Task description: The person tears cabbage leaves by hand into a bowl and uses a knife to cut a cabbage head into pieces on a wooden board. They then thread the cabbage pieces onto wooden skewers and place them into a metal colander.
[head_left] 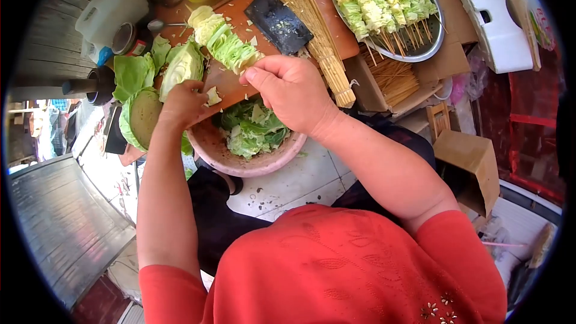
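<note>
My right hand (294,90) pinches the near end of a cabbage skewer (225,45), which is packed with folded pale green pieces and held over the orange board (237,87). My left hand (185,103) has its fingers curled against the near end of a cut cabbage wedge (183,69); its fingertips are partly hidden. Loose cabbage leaves (133,75) and a rounded cabbage piece (144,117) lie to the left of that hand. Below both hands stands a pink basin (240,171) with cabbage scraps (255,129) in it.
A metal colander (441,33) at the upper right holds several finished cabbage skewers (387,3). Bamboo sticks (393,81) fill a cardboard box (429,75) below it. A black tray (278,21), a stick bundle (324,54), a spoon (157,24) and bottles (114,12) are on the worktop.
</note>
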The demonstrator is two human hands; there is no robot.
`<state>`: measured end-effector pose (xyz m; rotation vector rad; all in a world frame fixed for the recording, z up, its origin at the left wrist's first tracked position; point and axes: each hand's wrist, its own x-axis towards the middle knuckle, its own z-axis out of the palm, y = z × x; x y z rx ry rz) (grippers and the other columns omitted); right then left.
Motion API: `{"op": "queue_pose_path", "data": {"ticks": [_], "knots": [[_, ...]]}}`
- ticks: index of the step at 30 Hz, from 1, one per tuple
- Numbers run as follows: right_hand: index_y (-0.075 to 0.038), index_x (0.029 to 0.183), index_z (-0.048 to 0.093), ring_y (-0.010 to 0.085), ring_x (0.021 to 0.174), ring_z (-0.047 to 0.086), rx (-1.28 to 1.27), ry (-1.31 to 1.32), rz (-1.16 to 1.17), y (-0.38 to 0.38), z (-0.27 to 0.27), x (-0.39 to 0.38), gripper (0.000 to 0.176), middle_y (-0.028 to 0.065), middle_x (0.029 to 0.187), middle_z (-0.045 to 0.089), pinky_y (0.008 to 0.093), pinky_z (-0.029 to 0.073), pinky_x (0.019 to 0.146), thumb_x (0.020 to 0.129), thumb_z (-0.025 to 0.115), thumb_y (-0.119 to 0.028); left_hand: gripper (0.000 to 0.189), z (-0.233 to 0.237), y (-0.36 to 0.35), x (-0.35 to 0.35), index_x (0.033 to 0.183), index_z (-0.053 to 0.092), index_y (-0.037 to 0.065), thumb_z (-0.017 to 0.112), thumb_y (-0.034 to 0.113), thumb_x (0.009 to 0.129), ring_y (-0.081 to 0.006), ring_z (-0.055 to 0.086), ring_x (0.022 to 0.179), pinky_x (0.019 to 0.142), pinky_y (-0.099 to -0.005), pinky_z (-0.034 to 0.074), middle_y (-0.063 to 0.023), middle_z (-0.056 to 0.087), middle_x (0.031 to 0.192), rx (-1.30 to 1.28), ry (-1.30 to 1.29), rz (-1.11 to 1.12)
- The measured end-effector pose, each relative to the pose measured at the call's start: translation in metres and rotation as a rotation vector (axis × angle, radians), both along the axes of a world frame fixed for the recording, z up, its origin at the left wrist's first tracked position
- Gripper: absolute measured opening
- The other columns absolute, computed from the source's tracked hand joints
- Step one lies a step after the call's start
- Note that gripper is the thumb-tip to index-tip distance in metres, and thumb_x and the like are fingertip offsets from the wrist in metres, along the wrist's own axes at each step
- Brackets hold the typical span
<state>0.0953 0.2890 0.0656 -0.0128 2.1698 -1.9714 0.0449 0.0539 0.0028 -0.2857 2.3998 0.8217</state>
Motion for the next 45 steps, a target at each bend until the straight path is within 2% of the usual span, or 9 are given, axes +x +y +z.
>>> {"op": "queue_pose_path", "data": {"ticks": [1, 8, 24, 33, 36, 38, 39, 42, 45], "knots": [[0.0, 0.091, 0.07, 0.0034, 0.054, 0.048, 0.019, 0.011, 0.013, -0.002, 0.0, 0.001, 0.025, -0.0039, 0.061, 0.055, 0.0216, 0.041, 0.051, 0.092, 0.058, -0.022, 0.036, -0.002, 0.004, 0.004, 0.109, 0.065, -0.001, 0.068, 0.019, 0.079, -0.0249, 0.068, 0.084, 0.077, -0.0352, 0.052, -0.0198, 0.068, 0.089, -0.206, 0.118, -0.243], [0.0, 0.091, 0.07, 0.0033, 0.054, 0.049, 0.043, 0.046, 0.079, -0.002, -0.004, 0.004, 0.023, -0.0021, 0.061, 0.057, 0.0224, 0.041, 0.051, 0.092, 0.059, -0.02, 0.026, -0.025, 0.011, 0.003, 0.092, 0.065, 0.001, 0.07, 0.019, 0.074, -0.0325, 0.066, 0.084, 0.078, -0.0381, 0.052, -0.0185, 0.068, 0.089, -0.171, 0.086, -0.132], [0.0, 0.089, 0.068, 0.0047, 0.057, 0.051, 0.069, 0.089, 0.081, -0.002, 0.004, 0.008, 0.022, -0.0007, 0.062, 0.058, 0.0241, 0.042, 0.054, 0.091, 0.059, -0.019, 0.03, -0.04, 0.028, 0.01, 0.089, 0.06, 0.004, 0.074, 0.021, 0.069, -0.0344, 0.064, 0.088, 0.079, -0.0394, 0.051, -0.0183, 0.066, 0.09, -0.209, 0.197, -0.235], [0.0, 0.09, 0.069, 0.0065, 0.059, 0.053, 0.108, 0.094, 0.081, -0.003, 0.003, 0.008, 0.021, 0.0016, 0.064, 0.059, 0.0253, 0.043, 0.056, 0.091, 0.06, -0.019, 0.039, -0.035, 0.038, 0.015, 0.103, 0.058, 0.004, 0.072, 0.018, 0.069, -0.0345, 0.063, 0.096, 0.084, -0.0409, 0.051, -0.0202, 0.063, 0.1, -0.382, 0.174, -0.324], [0.0, 0.09, 0.069, 0.0066, 0.061, 0.053, 0.115, 0.123, 0.087, -0.003, 0.003, 0.008, 0.021, 0.002, 0.066, 0.06, 0.0252, 0.043, 0.057, 0.09, 0.06, -0.019, 0.042, -0.04, 0.025, 0.009, 0.105, 0.058, 0.001, 0.072, 0.018, 0.069, -0.0301, 0.066, 0.087, 0.079, -0.0383, 0.053, -0.0177, 0.064, 0.095, -0.223, 0.189, -0.241], [0.0, 0.091, 0.068, 0.0063, 0.062, 0.053, 0.137, 0.122, 0.092, -0.003, 0.003, 0.008, 0.021, 0.0021, 0.068, 0.061, 0.0252, 0.043, 0.058, 0.091, 0.06, -0.019, 0.04, -0.022, 0.016, -0.007, 0.106, 0.058, 0.0, 0.07, 0.013, 0.07, -0.0239, 0.066, 0.073, 0.068, -0.034, 0.054, -0.013, 0.065, 0.09, 0.04, -0.008, -0.011], [0.0, 0.091, 0.068, 0.0063, 0.062, 0.053, 0.133, 0.127, 0.094, -0.002, 0.004, 0.008, 0.021, 0.0021, 0.068, 0.061, 0.0252, 0.043, 0.058, 0.091, 0.06, -0.019, 0.029, -0.017, 0.01, -0.009, 0.102, 0.058, 0.001, 0.068, 0.007, 0.075, -0.0187, 0.063, 0.065, 0.061, -0.0294, 0.054, -0.008, 0.063, 0.086, 0.445, 0.006, 0.314], [0.001, 0.091, 0.068, 0.0058, 0.063, 0.052, 0.138, 0.052, 0.142, -0.001, 0.006, 0.009, 0.021, 0.001, 0.069, 0.061, 0.0252, 0.043, 0.059, 0.091, 0.06, -0.019, 0.018, 0.005, -0.008, -0.019, 0.098, 0.057, 0.006, 0.068, 0.005, 0.083, -0.0185, 0.065, 0.077, 0.068, -0.0299, 0.057, -0.0069, 0.065, 0.089, 1.065, 0.151, 0.769], [0.0, 0.091, 0.068, 0.0038, 0.062, 0.05, 0.136, -0.031, 0.204, -0.001, 0.007, 0.01, 0.019, -0.0015, 0.069, 0.06, 0.023, 0.041, 0.057, 0.091, 0.061, -0.017, 0.021, 0.015, -0.026, -0.021, 0.1, 0.057, 0.009, 0.071, 0.008, 0.084, -0.0167, 0.065, 0.086, 0.072, -0.0299, 0.057, -0.0046, 0.066, 0.092, 1.261, 0.228, 0.9]]}}
